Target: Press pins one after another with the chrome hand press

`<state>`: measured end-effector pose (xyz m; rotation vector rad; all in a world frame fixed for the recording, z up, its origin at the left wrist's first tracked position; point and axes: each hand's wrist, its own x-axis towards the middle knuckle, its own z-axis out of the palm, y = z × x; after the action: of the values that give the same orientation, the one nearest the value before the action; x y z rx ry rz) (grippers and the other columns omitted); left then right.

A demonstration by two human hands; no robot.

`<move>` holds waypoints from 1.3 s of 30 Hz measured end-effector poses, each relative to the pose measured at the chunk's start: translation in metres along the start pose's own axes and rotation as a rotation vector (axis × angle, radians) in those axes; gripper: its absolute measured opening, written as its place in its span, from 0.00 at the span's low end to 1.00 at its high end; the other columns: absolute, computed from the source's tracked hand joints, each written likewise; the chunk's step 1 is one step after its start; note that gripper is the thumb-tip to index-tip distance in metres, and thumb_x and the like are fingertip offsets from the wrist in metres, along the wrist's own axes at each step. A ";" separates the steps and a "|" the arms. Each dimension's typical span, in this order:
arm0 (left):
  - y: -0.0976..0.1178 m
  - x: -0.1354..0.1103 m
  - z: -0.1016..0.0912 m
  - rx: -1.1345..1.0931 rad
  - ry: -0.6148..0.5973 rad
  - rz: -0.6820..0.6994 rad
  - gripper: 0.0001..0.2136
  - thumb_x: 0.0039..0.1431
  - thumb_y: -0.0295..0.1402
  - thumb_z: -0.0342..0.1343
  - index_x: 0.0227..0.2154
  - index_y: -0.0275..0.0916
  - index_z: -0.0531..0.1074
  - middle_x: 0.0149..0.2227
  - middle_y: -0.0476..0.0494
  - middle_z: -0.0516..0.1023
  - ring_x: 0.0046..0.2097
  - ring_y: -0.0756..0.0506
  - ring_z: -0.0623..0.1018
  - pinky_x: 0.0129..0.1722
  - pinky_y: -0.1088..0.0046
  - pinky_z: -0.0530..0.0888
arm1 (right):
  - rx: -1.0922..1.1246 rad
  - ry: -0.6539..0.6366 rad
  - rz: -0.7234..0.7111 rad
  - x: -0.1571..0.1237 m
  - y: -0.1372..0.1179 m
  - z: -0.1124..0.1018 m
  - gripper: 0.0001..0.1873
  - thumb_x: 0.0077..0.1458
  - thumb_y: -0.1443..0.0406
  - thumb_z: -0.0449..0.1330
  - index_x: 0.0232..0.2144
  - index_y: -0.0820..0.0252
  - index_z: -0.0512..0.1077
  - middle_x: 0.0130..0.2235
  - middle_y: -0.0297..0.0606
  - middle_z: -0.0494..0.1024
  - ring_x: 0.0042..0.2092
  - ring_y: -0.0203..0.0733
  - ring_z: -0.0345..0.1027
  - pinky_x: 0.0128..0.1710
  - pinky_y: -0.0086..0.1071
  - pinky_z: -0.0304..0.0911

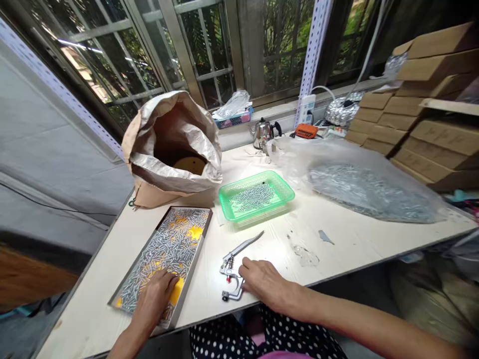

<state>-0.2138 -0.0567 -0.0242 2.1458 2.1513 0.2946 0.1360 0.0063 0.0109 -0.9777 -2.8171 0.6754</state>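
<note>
My left hand [154, 294] is down in a shallow cardboard tray [191, 269] on the left, its fingers bent together among many small silvery metal pins [174, 239]. The fingertips sink out of sight, so what they pinch is hidden. A yellow bottom shows through gaps between the pins. My right hand [267, 284] is closed at the right side of metal hand-press pliers [234, 269], which have a spring, a long lever and a C-shaped jaw. The pliers appear to lie on the table, and the thumb is not visible.
A green plastic basket [226, 212] holding similar pins stands behind the pliers. An open paper sack [164, 192] is at back left. To the right lies a clear bag [366, 189] of metal pieces, near stacked cardboard boxes [441, 134]. A kettle [263, 133] stands by the window.
</note>
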 end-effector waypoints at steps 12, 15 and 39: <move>0.087 0.000 -0.043 -0.498 -0.165 -0.406 0.19 0.50 0.51 0.54 0.30 0.39 0.76 0.24 0.47 0.76 0.30 0.43 0.76 0.35 0.68 0.72 | -0.052 -0.032 0.025 -0.011 0.014 0.008 0.15 0.57 0.77 0.50 0.45 0.62 0.67 0.48 0.45 0.68 0.46 0.44 0.63 0.46 0.36 0.58; 0.122 0.007 -0.035 -0.783 -0.263 -0.471 0.21 0.47 0.49 0.59 0.34 0.35 0.76 0.23 0.47 0.76 0.27 0.46 0.75 0.33 0.69 0.73 | -0.086 -0.077 0.091 -0.007 0.014 0.007 0.12 0.61 0.75 0.48 0.43 0.64 0.68 0.46 0.47 0.70 0.44 0.45 0.65 0.43 0.37 0.60; 0.145 0.031 0.011 -0.690 -0.586 -0.509 0.16 0.43 0.46 0.62 0.20 0.35 0.72 0.16 0.52 0.68 0.19 0.53 0.65 0.21 0.76 0.62 | -0.091 -0.100 0.058 -0.006 0.018 0.000 0.12 0.60 0.76 0.49 0.40 0.63 0.70 0.45 0.44 0.73 0.43 0.45 0.67 0.39 0.36 0.57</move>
<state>-0.0695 -0.0252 -0.0042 1.0950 1.7914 0.2631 0.1507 0.0153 0.0031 -1.0728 -2.9407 0.6238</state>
